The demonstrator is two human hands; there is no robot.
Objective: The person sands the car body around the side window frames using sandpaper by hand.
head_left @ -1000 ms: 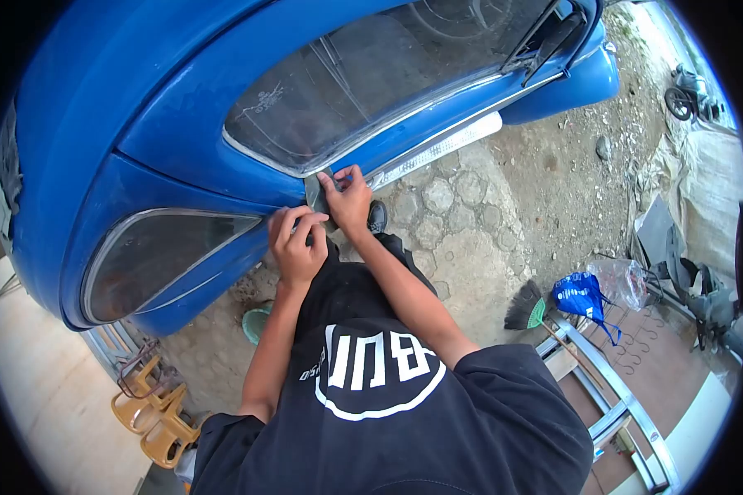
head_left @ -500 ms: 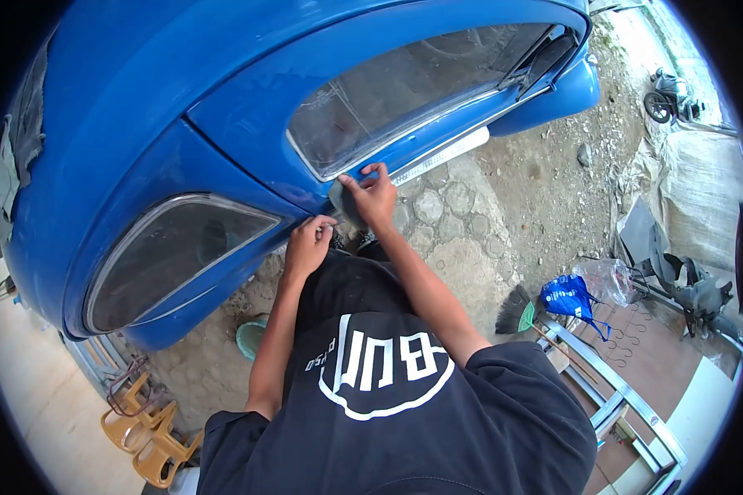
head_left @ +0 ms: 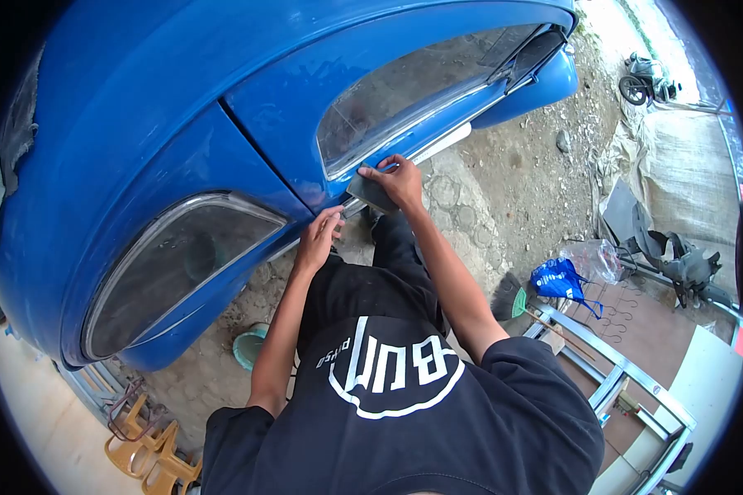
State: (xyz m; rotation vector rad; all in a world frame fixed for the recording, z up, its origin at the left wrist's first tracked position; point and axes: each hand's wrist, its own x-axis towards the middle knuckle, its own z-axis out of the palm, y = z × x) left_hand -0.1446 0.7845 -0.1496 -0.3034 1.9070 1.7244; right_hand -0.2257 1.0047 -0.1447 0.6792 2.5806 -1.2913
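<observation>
A blue car [head_left: 285, 124] with rounded bodywork fills the upper left of the head view. My right hand [head_left: 401, 181] is by the lower edge of the door window [head_left: 413, 95]. Between its thumb and fingers is a flat, dark grey piece of sandpaper [head_left: 373, 196], which hangs just off the door. Lower and to the left, my left hand [head_left: 319, 239] is beside the door's rear edge, close to a metal door handle [head_left: 353, 207]. Its fingers are slightly bent and apart, and I see nothing in them.
A green basin [head_left: 250, 346] is on the ground left of my legs. Yellow plastic chairs [head_left: 144, 450] stand at the lower left. On the right are a broom [head_left: 512, 299], a blue bag [head_left: 560, 279], a metal frame [head_left: 619, 384] and dark scrap parts [head_left: 677, 264]. A motorcycle [head_left: 645, 81] is farther off.
My right hand has moved right along the door with the sandpaper, and more of its flat face shows. My left hand's fingers have loosened from a pinch. The view has shifted slightly.
</observation>
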